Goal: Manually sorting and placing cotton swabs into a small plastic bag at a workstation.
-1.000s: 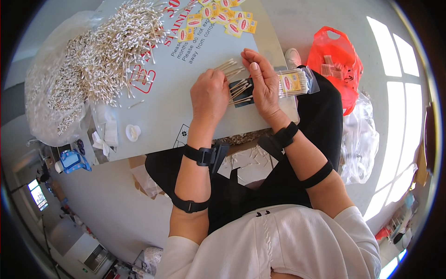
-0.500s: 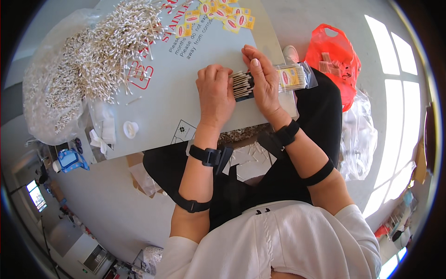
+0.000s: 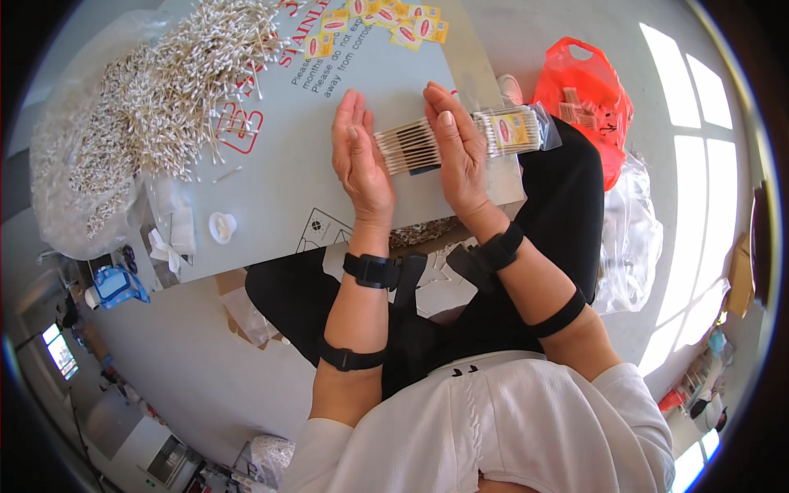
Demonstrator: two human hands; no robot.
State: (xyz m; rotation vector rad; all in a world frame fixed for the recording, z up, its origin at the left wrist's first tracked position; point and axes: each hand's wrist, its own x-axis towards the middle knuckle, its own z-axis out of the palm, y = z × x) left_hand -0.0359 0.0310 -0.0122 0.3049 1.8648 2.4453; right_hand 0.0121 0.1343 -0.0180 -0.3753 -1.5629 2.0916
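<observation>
A row of cotton swabs [image 3: 404, 149] lies side by side on the table between my two hands. My left hand [image 3: 362, 164] stands on edge with fingers stretched, its palm side against or close beside the left ends of the swabs. My right hand [image 3: 462, 156] rests across the right part of the row, fingers straight and together, hiding what is beneath. Just right of it, a clear plastic packet of cotton swabs [image 3: 493, 148] with a yellow label [image 3: 510, 130] reaches past the table edge. Whether the loose row runs into this packet is hidden.
A large heap of loose cotton swabs [image 3: 197, 90] spills from a clear bag at the far left. Yellow labels [image 3: 386, 16] are scattered at the back. A small white dish [image 3: 221, 228] sits front left. A red bag [image 3: 585, 107] stands right of the table.
My left hand has opened from a curled grasp at the swab ends to stretched fingers. The swabs now show as a wider, flatter row. My right hand has shifted slightly left.
</observation>
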